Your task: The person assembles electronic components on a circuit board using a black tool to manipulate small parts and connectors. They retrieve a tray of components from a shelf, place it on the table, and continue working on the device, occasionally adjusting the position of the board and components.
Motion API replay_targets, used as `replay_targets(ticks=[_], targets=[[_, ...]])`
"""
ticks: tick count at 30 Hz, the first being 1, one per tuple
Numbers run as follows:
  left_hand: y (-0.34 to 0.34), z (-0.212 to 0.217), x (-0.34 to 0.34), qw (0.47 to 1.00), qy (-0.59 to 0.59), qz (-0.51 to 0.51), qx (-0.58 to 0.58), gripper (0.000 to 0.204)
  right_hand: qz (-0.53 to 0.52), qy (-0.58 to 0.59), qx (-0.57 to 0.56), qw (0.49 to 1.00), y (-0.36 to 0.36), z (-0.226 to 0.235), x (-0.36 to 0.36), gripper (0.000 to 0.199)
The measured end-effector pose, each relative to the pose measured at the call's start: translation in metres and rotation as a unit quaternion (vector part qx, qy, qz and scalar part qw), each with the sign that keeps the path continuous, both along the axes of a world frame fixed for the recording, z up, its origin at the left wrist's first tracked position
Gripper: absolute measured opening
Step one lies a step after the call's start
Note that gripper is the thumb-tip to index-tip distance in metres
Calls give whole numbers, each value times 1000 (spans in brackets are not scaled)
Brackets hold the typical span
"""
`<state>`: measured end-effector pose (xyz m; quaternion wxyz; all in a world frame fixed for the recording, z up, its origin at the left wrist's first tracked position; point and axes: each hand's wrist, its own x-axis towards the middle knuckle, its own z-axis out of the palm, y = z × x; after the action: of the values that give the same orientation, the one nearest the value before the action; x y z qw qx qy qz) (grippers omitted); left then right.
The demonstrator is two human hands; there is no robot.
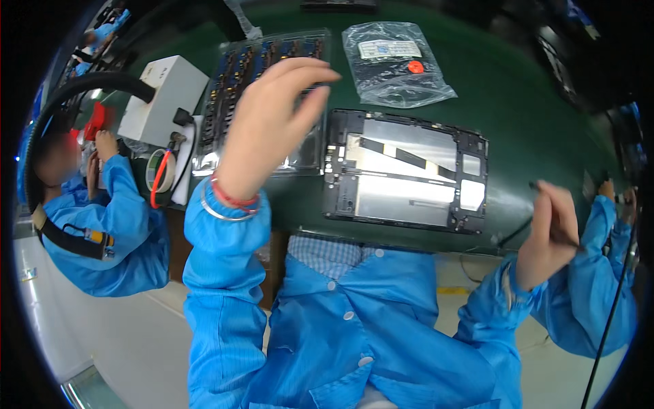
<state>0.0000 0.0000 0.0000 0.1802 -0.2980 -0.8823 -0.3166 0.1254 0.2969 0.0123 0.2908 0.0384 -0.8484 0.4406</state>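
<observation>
My left hand (276,116) hovers over a clear plastic tray (310,153) that holds rows of small dark parts with orange bits. Its thumb and fingers curve apart, and nothing shows between them. In front of me a tablet-like device housing (409,170) lies on the green table, its inside up, with silver metal plates and a black diagonal strip. To the right of the housing, my right hand (550,235) is closed on a thin dark tool (564,238). Most of the tool is hidden by the fingers, so its kind is unclear.
Beyond the housing lies a clear plastic bag (398,65) with a white label and an orange round sticker. At the left are a white box (163,99), a black hose (82,85), a tape roll (160,170) and a red-orange cable (161,178). Co-workers in blue sit on both sides.
</observation>
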Motion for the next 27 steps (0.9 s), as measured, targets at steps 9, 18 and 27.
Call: replay_targets(ticks=[9,18,27], targets=[[72,-56,-27,981,-158,-99,48,30,72,72,307,946,-41,-55,-119,19],[71,-69,-22,970,-162,-137,120,33,122,60,412,901,-51,-71,-114,22],[71,-69,-24,983,-86,-150,65,48,124,-11,401,907,-55,-67,-110,19]])
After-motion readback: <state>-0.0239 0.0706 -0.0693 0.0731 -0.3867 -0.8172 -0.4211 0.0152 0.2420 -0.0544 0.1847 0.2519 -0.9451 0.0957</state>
